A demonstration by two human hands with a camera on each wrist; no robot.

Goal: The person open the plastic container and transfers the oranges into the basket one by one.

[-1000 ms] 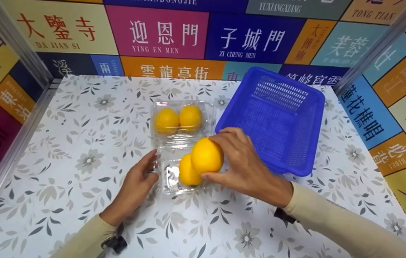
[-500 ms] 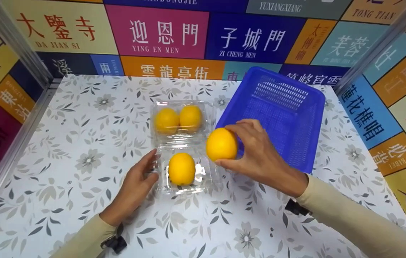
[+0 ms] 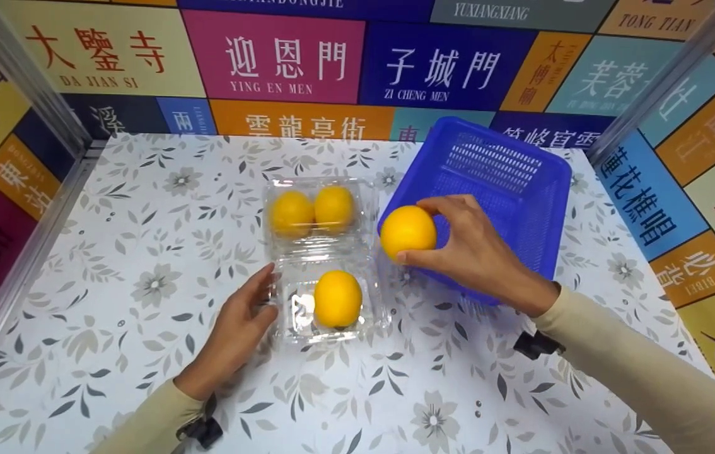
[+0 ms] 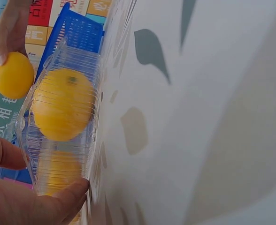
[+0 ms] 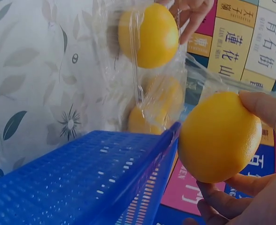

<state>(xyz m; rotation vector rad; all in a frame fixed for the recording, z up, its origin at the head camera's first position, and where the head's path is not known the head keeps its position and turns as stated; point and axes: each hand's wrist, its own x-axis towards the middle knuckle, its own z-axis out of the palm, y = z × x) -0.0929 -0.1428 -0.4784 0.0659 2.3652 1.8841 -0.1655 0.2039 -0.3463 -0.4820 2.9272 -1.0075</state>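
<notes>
My right hand (image 3: 468, 243) pinches an orange (image 3: 408, 233) between thumb and fingers, at the near left rim of a blue plastic basket (image 3: 537, 265). The right wrist view shows that orange (image 5: 220, 137) up close. Left of the basket lies an opened clear plastic clamshell box (image 3: 294, 337). A single orange (image 3: 338, 299) rests in its near half. Two more oranges (image 3: 292, 214) sit in the far half. My left hand (image 3: 238, 325) is at the box's left side, its fingertips right at the edge. In the left wrist view, its fingers (image 4: 70, 199) touch the clear wall.
A white tablecloth (image 3: 162, 391) with grey flowers and leaves covers the table. Colourful panels (image 3: 282, 57) with printed characters stand behind and at both sides. A metal post (image 3: 663, 82) rises at the back right corner.
My right hand has carried the orange up and right, from the box to the basket's rim. The orange in the near half rolled left, then back right. My left hand stays put.
</notes>
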